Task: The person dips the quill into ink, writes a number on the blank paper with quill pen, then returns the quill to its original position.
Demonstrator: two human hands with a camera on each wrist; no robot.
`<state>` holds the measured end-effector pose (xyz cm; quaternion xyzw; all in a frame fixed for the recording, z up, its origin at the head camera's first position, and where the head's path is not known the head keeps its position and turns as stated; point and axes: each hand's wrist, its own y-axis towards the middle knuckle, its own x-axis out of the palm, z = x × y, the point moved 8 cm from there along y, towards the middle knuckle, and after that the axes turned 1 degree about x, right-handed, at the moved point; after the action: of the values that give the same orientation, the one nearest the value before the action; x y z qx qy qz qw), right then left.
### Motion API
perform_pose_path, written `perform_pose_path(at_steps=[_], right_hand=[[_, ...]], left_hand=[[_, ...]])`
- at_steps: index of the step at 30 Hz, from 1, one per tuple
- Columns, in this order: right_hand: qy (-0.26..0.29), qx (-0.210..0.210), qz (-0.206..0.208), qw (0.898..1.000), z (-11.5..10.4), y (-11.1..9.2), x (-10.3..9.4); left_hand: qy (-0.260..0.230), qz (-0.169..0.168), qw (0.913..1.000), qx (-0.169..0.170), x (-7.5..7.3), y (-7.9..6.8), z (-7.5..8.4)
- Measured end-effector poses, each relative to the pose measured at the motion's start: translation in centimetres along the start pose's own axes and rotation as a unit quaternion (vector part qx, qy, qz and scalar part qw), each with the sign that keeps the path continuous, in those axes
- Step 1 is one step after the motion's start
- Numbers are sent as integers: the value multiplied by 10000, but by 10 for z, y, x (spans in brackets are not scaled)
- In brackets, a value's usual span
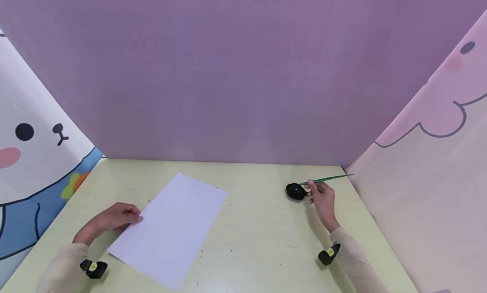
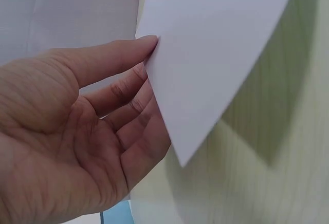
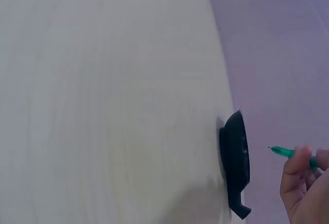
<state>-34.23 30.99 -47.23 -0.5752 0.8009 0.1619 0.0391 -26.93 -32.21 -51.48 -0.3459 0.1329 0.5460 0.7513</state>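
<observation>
A white sheet of paper (image 1: 171,229) slants across the left half of the table. My left hand (image 1: 116,217) pinches its left edge between thumb and fingers; in the left wrist view the paper (image 2: 211,44) is lifted there, its corner casting a shadow on the tabletop. At the far right, my right hand (image 1: 323,200) grips a slim green pen (image 1: 331,179), its long tapered tail pointing right. The right wrist view shows the pen's fine tip (image 3: 277,150) bare. Just left of that hand sits a black rounded pen holder (image 1: 295,191) with a short tube (image 3: 236,201).
The pale wooden table (image 1: 258,225) carries several small dark marks. Behind it rises a purple wall (image 1: 236,86). Cartoon-printed panels (image 1: 34,157) stand at left and right. A small black camera (image 1: 329,255) is worn on each wrist.
</observation>
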Motion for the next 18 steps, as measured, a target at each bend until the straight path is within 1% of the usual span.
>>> perform_pose_path(at_steps=[4, 7, 11, 15, 18], right_hand=[[176, 261, 94, 9995, 4, 1, -1], [264, 312, 109, 9991, 7, 1, -1], [422, 283, 94, 9987, 8, -1, 1], [440, 181, 42, 9989, 7, -2, 3], [428, 97, 31, 9990, 7, -2, 5]], left_hand=[[32, 52, 10000, 32, 2, -1, 3], [64, 48, 9999, 107, 3, -2, 6], [50, -57, 9998, 159, 7, -2, 10], [3, -146, 9998, 93, 10, -2, 13], [23, -177, 9998, 106, 13, -1, 15]])
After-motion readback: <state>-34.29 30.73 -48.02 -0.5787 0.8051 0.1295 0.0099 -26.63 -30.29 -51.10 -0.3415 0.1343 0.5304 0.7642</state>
